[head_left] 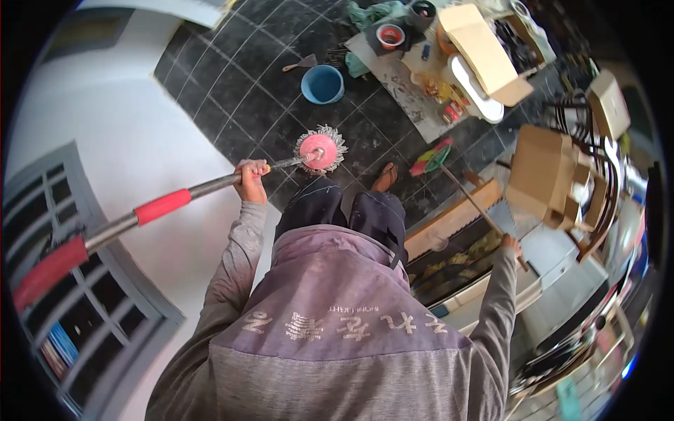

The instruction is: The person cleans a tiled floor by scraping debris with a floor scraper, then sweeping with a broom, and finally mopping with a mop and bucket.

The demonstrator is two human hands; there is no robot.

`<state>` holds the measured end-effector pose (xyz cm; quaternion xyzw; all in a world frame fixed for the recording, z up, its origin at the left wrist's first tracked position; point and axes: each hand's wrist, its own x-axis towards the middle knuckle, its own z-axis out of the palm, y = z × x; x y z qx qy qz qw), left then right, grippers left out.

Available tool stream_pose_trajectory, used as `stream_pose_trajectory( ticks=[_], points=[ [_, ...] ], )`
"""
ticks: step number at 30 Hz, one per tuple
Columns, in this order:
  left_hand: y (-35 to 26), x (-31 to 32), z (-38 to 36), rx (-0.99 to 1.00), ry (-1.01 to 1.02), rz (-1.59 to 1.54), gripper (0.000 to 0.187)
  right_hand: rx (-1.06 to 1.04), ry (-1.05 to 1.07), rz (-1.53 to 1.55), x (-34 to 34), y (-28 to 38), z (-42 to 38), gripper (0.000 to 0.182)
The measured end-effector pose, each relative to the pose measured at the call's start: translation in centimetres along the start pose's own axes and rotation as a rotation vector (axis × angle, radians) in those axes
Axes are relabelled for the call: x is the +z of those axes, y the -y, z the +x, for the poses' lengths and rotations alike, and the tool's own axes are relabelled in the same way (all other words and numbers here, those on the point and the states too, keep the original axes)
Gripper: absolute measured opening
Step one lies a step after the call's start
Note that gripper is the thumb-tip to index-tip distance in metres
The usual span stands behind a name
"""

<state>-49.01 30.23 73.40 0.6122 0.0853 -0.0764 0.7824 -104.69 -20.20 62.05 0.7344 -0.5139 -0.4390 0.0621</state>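
My left hand (253,181) is wrapped round the metal pole of a mop (317,151), whose pink disc and grey string head rest on the dark tiles in front of my feet. The pole, with red grip sleeves, runs back past my left side. Out to the right, my right hand (512,245) is closed on the wooden handle of a small broom (472,194). Its green, pink and yellow head points away from me, near my sandalled foot (385,177). Beyond the mop head stands a blue bucket (323,85), with a scraper (300,63) lying beside it.
A cluttered board (426,126) on the floor ahead right bears a red-and-white tub (390,36) and boxes. Open cardboard boxes (540,172), chairs and a glass-fronted case (456,259) crowd my right. A white wall (168,140) and grey-framed window (77,259) bound the left.
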Motion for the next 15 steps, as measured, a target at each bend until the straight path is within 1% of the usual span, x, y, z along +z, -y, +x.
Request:
stream_pose_trajectory(
  ticks=[2, 4, 6, 7, 10, 12, 13, 14, 15],
  points=[
    [0.1, -0.3, -2.1, -0.01, -0.076, -0.026, 0.018, 0.013, 0.075, -0.051, -2.1, -0.6, -0.5, 0.023],
    [0.2, -0.8, -2.6, -0.001, -0.121, -0.055, 0.018, 0.049, 0.109, -0.104, -0.2, -1.4, 1.2, 0.025],
    [0.3, -1.2, -3.9, 0.015, -0.2, -0.066, 0.017, 0.061, 0.244, -0.035, 0.1, -2.7, 1.9, 0.04],
    [0.1, -1.2, -4.5, 0.018, -0.233, -0.064, 0.018, 0.009, 0.27, -0.091, -1.0, -2.8, 1.0, 0.043],
    [-0.3, -1.1, -5.5, 0.027, -0.284, -0.096, 0.024, -0.063, 0.26, -0.133, -0.3, -3.7, 1.4, 0.036],
    [0.4, -1.6, -6.4, 0.067, -0.312, -0.19, 0.031, 0.0, 0.047, -0.116, 5.3, -5.1, 4.7, 0.027],
    [1.1, -2.5, -6.1, 0.084, -0.324, -0.206, 0.036, -0.013, 0.06, -0.13, 4.6, -4.4, 5.6, 0.024],
    [1.3, -2.6, -5.9, 0.116, -0.325, -0.187, 0.039, -0.054, 0.103, 0.03, 1.3, -3.5, 4.7, 0.026],
    [1.0, -2.8, -6.1, 0.112, -0.285, -0.185, 0.039, -0.154, -0.105, 0.077, -0.2, -2.6, 3.1, 0.026]
  ],
)
